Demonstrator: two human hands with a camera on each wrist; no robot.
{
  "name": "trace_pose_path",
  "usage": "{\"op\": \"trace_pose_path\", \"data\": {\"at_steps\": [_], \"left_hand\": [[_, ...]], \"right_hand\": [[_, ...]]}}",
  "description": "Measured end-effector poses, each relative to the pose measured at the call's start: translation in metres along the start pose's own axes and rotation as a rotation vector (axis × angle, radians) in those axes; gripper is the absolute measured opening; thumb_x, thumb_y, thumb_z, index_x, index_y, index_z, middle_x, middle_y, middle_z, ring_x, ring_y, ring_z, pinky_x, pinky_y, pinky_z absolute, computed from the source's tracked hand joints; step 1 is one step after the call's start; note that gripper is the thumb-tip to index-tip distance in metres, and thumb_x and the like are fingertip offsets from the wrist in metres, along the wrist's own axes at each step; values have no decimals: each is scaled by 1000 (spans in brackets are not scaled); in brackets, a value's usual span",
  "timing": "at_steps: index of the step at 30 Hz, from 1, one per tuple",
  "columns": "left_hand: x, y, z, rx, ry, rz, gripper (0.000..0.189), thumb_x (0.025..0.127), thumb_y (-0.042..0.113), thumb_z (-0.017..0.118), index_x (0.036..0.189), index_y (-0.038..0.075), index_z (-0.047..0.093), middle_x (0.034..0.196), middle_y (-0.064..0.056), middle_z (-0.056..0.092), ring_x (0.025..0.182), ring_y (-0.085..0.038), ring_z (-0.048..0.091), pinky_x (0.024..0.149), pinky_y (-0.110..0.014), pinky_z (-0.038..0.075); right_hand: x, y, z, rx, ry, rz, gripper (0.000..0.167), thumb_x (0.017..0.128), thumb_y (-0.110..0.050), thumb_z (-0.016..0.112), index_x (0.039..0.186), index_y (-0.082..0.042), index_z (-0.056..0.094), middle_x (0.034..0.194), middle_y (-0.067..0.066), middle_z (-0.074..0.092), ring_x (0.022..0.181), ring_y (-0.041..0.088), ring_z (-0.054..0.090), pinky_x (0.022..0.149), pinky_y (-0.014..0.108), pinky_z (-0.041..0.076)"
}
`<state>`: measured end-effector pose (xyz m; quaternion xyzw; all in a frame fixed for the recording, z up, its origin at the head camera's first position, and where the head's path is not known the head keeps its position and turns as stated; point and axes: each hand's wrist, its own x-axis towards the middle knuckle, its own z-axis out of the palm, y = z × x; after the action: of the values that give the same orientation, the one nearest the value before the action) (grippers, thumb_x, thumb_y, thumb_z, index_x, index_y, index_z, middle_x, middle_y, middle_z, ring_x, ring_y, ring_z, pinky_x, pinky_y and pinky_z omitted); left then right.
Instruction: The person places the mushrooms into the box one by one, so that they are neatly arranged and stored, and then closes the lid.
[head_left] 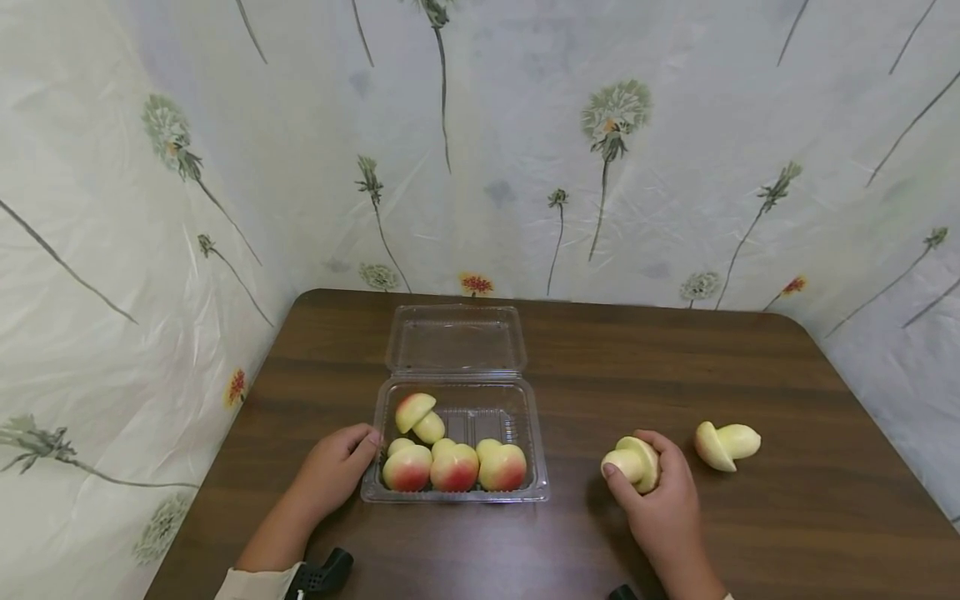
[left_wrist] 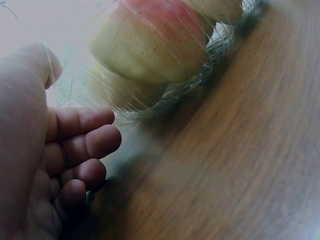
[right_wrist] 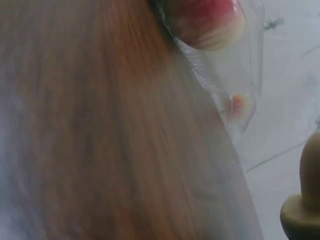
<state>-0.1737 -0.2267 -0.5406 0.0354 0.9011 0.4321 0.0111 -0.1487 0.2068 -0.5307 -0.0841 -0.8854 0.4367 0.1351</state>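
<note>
A clear plastic clamshell container [head_left: 537,467] lies open on the table, lid to the back. Several pale yellow mushroom-shaped pieces with red-blushed caps are inside; three form the front row, and one mushroom piece [head_left: 415,412] lies tilted behind them at left. My left hand [head_left: 330,471] holds the container's left wall at the rim, thumb and fingers close on it in the left wrist view. To the right of the container, my right hand [head_left: 667,500] grips another mushroom piece [head_left: 632,462] above the table; its stem points left. That piece [right_wrist: 305,212] shows at the right wrist view's edge.
Right of my right hand, a loose mushroom piece [head_left: 727,444] lies on its side on the brown wooden table [head_left: 615,358]. A flower-printed sheet [head_left: 495,150] hangs behind the table and along its sides.
</note>
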Motion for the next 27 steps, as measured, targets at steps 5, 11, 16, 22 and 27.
{"op": "trace_pose_path", "data": {"at_steps": [5,11,16,22,27], "left_hand": [[0,-1,1,10,1,3,27,109,31,54,85,24,64,81,6,59,79,-13,55,75,-31,44],[0,-2,1,3,-9,1,27,110,31,54,86,23,64,80,6,58,78,-13,55,75,-31,44],[0,0,0,-3,-18,0,27,110,31,54,87,22,65,78,4,56,77,-13,54,74,-32,43],[1,1,-1,-4,-19,3,27,110,31,53,88,21,66,80,5,57,78,-13,54,75,-32,43],[0,1,-1,-2,-12,4,26,110,29,54,89,21,66,79,5,57,78,-14,54,75,-32,43]], "right_hand": [[-1,0,1,-20,-64,-29,64,88,-26,84,142,-10,55,128,11,58,102,17,50,81,22,40],[-2,0,5,0,-66,-79,65,85,-20,86,141,-6,55,135,15,54,112,18,46,90,28,35],[-5,0,9,25,-65,-83,68,83,-17,88,142,-5,54,137,15,51,114,17,44,91,30,34],[-6,-3,10,26,-100,-69,74,84,-21,87,144,-4,48,137,18,47,113,19,43,89,24,35],[-7,-6,11,109,-157,-29,79,86,-18,86,147,-3,39,136,16,45,109,17,46,83,19,43]]}}
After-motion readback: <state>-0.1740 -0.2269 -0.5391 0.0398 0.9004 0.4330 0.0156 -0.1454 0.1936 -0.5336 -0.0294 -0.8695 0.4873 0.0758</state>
